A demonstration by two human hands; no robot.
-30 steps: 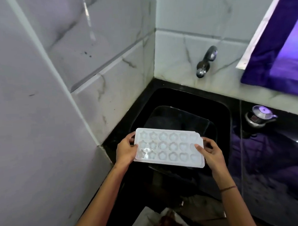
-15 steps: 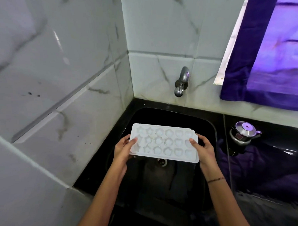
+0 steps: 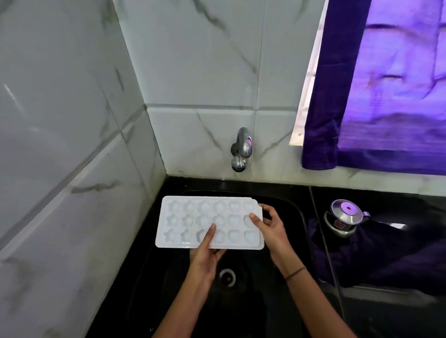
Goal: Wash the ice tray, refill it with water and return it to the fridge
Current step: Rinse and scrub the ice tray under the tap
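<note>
A white ice tray with star and heart shaped cells is held level over the black sink, just below the tap. My left hand grips its near long edge from underneath, thumb lying across the cells. My right hand holds the tray's right short end, thumb on top and fingers behind the rim. A chrome tap sticks out of the marble wall above the tray; no water runs from it. The sink drain shows between my forearms.
Marble tiled walls close in on the left and behind the sink. A small steel pot with a lid stands on the black counter to the right. A purple curtain hangs at the upper right.
My left hand has shifted from the tray's left end to its near edge around the middle. The tray has moved slightly farther back, toward the tap.
</note>
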